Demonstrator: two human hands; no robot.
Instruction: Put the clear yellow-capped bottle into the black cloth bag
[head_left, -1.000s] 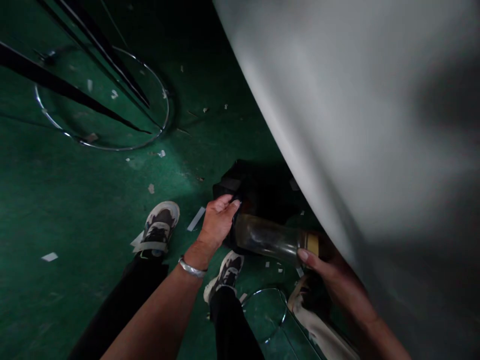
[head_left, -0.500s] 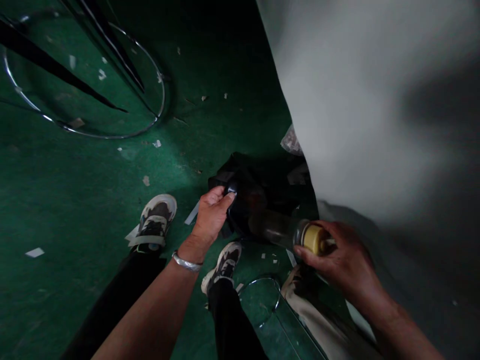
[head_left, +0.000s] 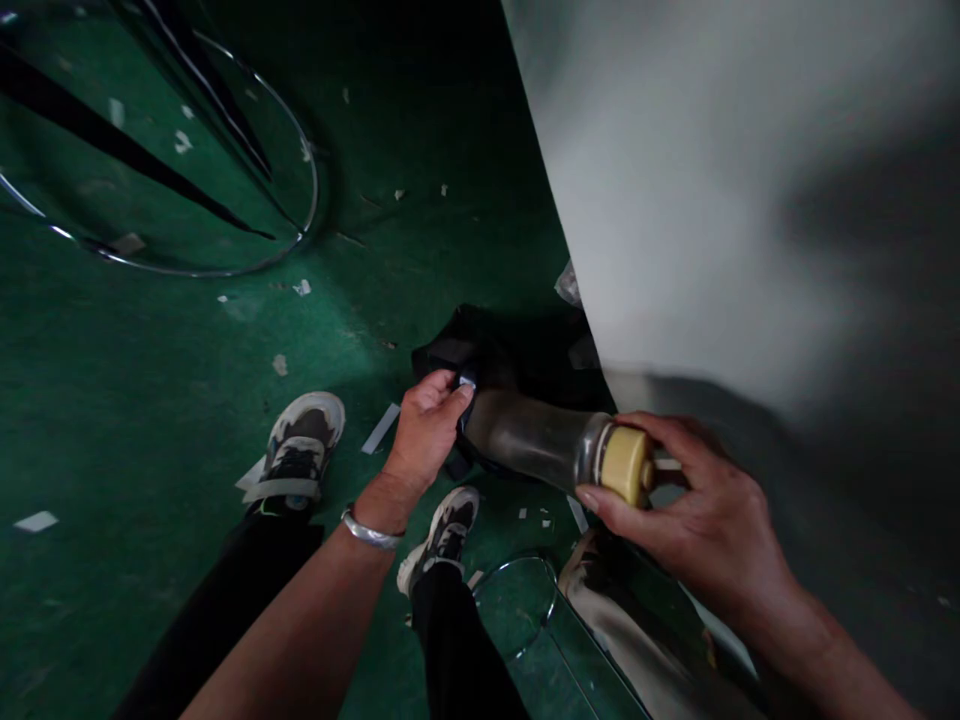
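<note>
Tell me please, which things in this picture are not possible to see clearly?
- Head view: the far end of the bottle goes into the dark bag; shadow hides it.
- The left hand covers what it pinches.
- The blurred grey surface hides everything behind it.
- The right hand grips the cap.

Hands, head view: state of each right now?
Left hand: closed, pinching the edge of the black bag.
Right hand: closed on the capped end of the clear bottle, fingers around its yellow cap.
</note>
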